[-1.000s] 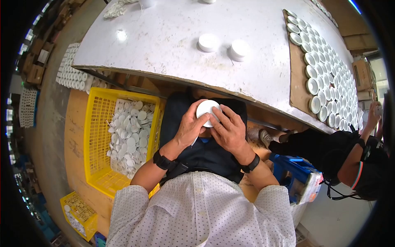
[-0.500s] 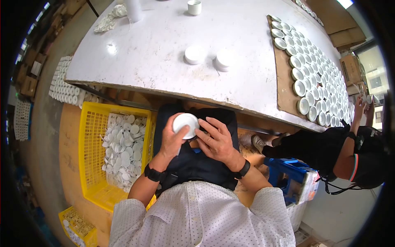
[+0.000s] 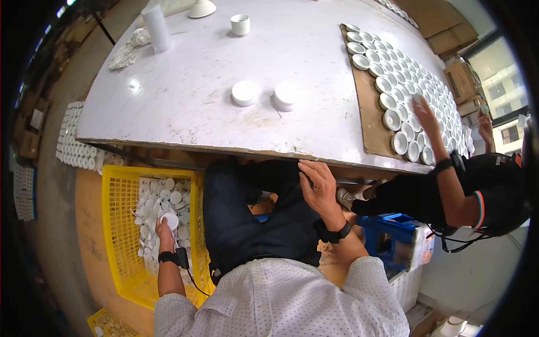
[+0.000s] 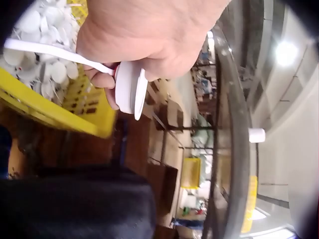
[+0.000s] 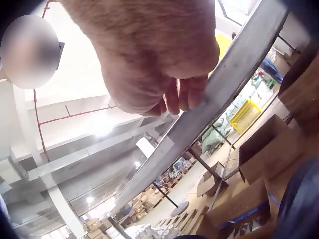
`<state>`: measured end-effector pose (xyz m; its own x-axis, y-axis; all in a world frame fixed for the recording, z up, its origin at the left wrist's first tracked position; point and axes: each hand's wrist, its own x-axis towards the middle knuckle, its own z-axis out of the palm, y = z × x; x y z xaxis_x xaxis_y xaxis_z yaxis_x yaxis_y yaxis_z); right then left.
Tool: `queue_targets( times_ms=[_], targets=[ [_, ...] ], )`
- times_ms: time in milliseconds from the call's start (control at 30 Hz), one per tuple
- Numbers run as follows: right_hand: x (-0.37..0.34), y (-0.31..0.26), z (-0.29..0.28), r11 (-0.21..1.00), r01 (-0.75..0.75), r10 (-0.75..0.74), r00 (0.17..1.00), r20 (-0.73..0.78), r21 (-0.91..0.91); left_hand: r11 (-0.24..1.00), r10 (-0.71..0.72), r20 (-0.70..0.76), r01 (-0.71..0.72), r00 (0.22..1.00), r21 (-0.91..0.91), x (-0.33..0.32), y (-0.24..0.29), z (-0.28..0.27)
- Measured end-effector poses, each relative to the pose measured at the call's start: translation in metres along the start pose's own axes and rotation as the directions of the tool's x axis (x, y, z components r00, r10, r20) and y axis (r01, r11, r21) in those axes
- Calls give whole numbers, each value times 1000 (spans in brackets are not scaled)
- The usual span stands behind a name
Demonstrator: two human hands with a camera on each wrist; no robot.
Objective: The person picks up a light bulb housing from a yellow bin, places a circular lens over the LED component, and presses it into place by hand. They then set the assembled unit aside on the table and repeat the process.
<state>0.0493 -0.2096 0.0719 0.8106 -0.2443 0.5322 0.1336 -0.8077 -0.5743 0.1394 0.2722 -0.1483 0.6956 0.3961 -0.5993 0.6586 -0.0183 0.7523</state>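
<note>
- Disc (image 3: 169,221) — sits at the near left, over the pile (image 3: 149,208) in the yellow crate (image 3: 129,283); whether it touches the pile, cannot tell.
- To handle it well, I'd judge: grip light at the rim, disc low over the pile, strip (image 4: 50,49) clear so it doesn't snag on the tails below.
- A hurried move would likely drag neighbours along.
- Left hand (image 3: 165,236): narrow, fingers curled beneath, pinching the disc; strip runs out beside them.
- Right hand (image 3: 321,188): holds nothing visible, fingers relaxed and fairly straight at the table's (image 3: 213,123) near edge — contact unclear.
</note>
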Motion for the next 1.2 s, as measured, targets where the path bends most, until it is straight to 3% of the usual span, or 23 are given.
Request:
queue_targets(
  times_ms=[133,233,300,367,433,567,633,667,733,833,900,967,1000,1200],
  targets=[
    [5,7,-4,999,-13,13,1000,-14,-35,987,-29,-40,22,999,-158,23,-44,-33],
    [15,14,-12,998,-27,25,999,-28,-65,995,-92,-56,90,994,-40,25,-51,-53],
    [27,20,-20,987,-34,27,999,-43,-156,979,-195,-146,201,970,27,35,-56,-67],
    [36,33,-25,984,-80,75,996,-41,-162,980,-181,-86,187,980,68,46,-68,-82],
    [51,47,-29,972,-215,208,975,-75,-97,971,-173,-261,209,950,118,50,-74,-86],
    [98,77,-34,938,-311,308,951,-39,-152,946,-127,-334,215,934,241,42,-74,-79],
    [124,103,-31,936,-321,322,947,-19,-144,989,-148,-114,146,982,-22,44,-81,-77],
    [140,110,-29,938,-316,316,948,-19,-140,992,-123,-101,121,987,-22,38,-81,-69],
    [170,121,-25,863,-446,474,877,76,-236,999,-47,-47,46,998,-12,11,-70,-49],
    [202,124,-12,828,-425,468,883,36,-365,999,-45,2,45,999,17,-9,-69,-33],
    [216,140,2,829,-441,485,873,51,-343,996,-76,15,75,997,45,-21,-72,-27],
    [228,147,14,812,-468,513,857,44,-348,996,-79,137,85,987,-32,-42,-66,-24],
    [233,149,19,795,-514,555,831,45,-323,998,-45,124,38,991,56,-59,-54,-20],
    [252,149,37,735,-579,625,780,22,-353,983,-39,167,9,985,181,-73,-49,-12]
  ],
)
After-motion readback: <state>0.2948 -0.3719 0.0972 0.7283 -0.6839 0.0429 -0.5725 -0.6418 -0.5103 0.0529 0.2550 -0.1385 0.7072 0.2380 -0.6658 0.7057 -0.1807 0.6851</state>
